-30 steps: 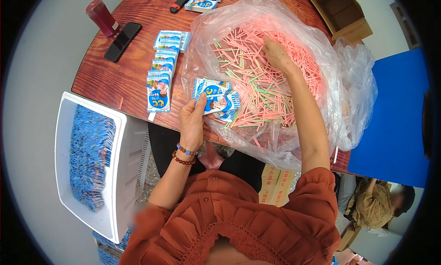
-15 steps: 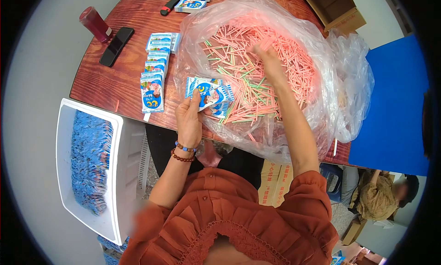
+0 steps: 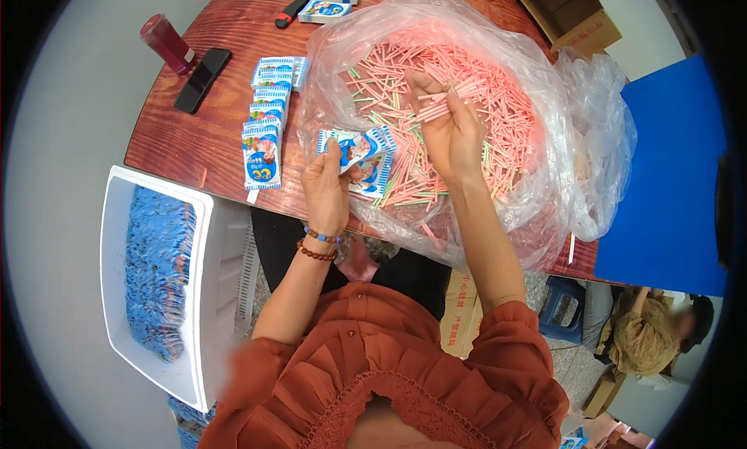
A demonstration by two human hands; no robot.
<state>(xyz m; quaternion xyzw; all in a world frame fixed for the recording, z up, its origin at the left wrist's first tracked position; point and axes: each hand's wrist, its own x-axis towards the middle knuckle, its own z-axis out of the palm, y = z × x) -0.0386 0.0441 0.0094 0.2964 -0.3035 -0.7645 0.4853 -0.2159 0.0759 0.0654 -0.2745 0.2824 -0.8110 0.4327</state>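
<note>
The left hand (image 3: 325, 186) pinches packets (image 3: 364, 147); apart from it, at two o'clock, the right hand (image 3: 454, 142) grips pink sticks (image 3: 434, 109) over the bag (image 3: 325, 79), their long axis running eight to two.

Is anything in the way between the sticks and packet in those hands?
Nothing visible stands between the pink sticks in the right hand and the packet in the left hand. Loose sticks lie below, in the plastic bag.

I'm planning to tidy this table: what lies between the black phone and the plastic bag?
In the head view, an overlapping row of blue-and-white packets lies between the phone and plastic bag.
</note>
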